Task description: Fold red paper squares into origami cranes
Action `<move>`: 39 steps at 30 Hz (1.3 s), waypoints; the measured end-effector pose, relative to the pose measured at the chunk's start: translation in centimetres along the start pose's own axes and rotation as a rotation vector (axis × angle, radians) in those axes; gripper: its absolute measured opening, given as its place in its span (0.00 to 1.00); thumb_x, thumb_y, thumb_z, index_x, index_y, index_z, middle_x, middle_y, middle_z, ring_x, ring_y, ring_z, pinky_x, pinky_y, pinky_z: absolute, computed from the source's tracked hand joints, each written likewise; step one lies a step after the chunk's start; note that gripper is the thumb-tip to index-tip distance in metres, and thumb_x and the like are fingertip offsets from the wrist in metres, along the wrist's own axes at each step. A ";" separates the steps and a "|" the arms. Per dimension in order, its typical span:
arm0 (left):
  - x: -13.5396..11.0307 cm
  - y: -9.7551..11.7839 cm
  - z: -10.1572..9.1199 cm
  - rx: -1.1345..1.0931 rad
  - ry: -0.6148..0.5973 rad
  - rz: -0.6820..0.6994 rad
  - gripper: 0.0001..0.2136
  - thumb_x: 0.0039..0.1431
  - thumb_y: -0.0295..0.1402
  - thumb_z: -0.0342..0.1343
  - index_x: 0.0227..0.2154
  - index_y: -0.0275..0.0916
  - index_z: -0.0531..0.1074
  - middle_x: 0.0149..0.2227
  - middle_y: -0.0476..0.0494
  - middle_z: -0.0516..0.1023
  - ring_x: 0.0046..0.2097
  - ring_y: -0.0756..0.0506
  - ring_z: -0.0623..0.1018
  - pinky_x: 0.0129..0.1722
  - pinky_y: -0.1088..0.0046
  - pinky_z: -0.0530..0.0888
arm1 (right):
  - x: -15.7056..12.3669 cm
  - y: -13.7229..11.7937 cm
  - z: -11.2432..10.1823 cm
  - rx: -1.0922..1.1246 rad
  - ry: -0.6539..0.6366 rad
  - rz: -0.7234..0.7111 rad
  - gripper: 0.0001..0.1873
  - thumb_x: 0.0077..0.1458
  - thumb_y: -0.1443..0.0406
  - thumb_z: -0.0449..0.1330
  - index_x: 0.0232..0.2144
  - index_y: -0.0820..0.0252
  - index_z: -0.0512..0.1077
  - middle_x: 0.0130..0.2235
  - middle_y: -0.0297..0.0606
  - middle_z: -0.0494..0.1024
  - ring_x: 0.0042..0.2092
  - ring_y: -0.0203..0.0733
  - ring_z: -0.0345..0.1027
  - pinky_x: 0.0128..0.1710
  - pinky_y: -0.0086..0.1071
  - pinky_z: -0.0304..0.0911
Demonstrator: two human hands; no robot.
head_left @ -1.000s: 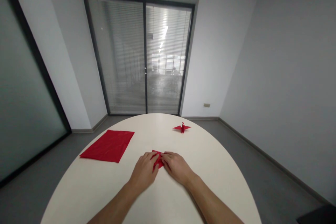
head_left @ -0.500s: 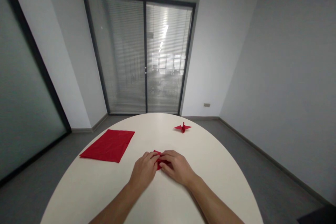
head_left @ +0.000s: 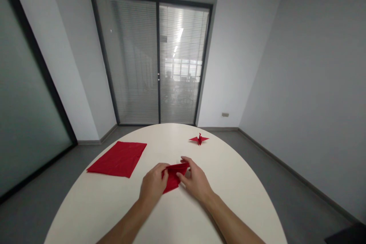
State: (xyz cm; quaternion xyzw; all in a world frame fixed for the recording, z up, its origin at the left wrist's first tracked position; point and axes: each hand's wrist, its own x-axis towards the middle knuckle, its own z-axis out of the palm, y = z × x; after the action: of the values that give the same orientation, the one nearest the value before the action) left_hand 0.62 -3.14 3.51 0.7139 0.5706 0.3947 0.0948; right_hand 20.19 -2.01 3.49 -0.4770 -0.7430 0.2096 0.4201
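A partly folded red paper (head_left: 172, 177) lies between my two hands near the middle of the round white table (head_left: 234, 183). My left hand (head_left: 153, 187) is closed on its left edge. My right hand (head_left: 194, 180) pinches its upper right flap between thumb and fingers and holds that flap raised off the table. The lower part of the paper pokes out below my left fingers.
A finished red paper crane (head_left: 199, 138) stands further back on the right. A stack of flat red sheets (head_left: 117, 158) lies at the left of the table. Beyond the far table edge are glass doors with blinds (head_left: 156, 61) and grey floor.
The paper was pressed flat and mostly hidden under both hands. Now my right hand has lifted and pulled a flap up and to the right, so more red paper shows.
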 end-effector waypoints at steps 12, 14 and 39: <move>0.9 -1.4 1.0 -0.726 0.000 -0.307 0.13 0.51 0.34 0.55 0.39 0.38 0.77 0.44 0.38 0.82 0.44 0.41 0.82 0.45 0.65 0.77 | 0.0 -0.3 0.5 -0.038 -0.152 -0.179 0.29 0.55 0.73 0.54 0.59 0.55 0.64 0.57 0.42 0.73 0.57 0.46 0.68 0.59 0.43 0.62; 1.1 -1.5 1.1 -0.763 0.012 -0.341 0.14 0.49 0.36 0.57 0.38 0.37 0.78 0.44 0.37 0.81 0.45 0.40 0.81 0.47 0.65 0.76 | 0.0 -0.5 0.4 -0.040 -0.181 -0.203 0.31 0.54 0.75 0.53 0.60 0.55 0.63 0.58 0.42 0.72 0.58 0.45 0.67 0.60 0.43 0.62; 1.1 -1.9 1.8 -0.920 -0.005 -0.290 0.24 0.48 0.33 0.59 0.50 0.38 0.66 0.55 0.31 0.74 0.53 0.40 0.78 0.52 0.62 0.75 | 0.1 -0.3 1.0 0.060 -0.059 -0.122 0.24 0.65 0.60 0.53 0.62 0.55 0.63 0.63 0.45 0.66 0.64 0.47 0.59 0.65 0.48 0.54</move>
State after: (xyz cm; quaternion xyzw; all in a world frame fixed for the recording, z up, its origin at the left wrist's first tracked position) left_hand 0.49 -0.94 1.66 0.5120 0.4301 0.5873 0.4561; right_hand 19.17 -2.02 3.18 -0.4116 -0.7762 0.2198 0.4240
